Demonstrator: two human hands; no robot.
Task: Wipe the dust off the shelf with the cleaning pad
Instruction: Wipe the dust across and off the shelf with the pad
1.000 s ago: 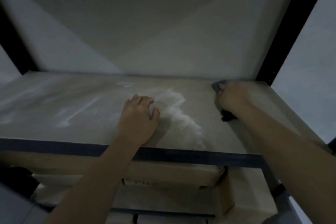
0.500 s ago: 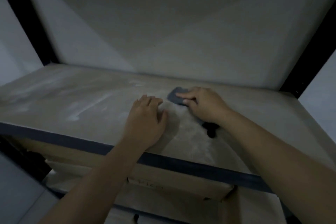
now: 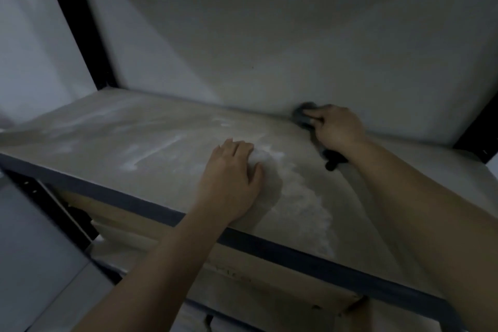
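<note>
A beige shelf board point(image 3: 113, 143) carries white dust streaks point(image 3: 304, 197), thickest in a band near the middle. My right hand point(image 3: 336, 129) presses a dark grey cleaning pad point(image 3: 303, 116) onto the board at its back edge, against the rear wall. A dark end of the pad's handle point(image 3: 332, 160) sticks out under the wrist. Flat on the board near the front lies my left hand point(image 3: 231, 178), fingers together and holding nothing.
A dark metal rail point(image 3: 296, 250) edges the shelf's front. Black uprights stand at the back left point(image 3: 80, 21) and far right point(image 3: 482, 127). A cardboard box point(image 3: 269, 286) sits on the level below. The rear wall point(image 3: 269, 35) is pale.
My right hand slid the pad left from the back right corner to the shelf's middle, then away to the rear edge. The left hand stayed planted. The view shifted right.
</note>
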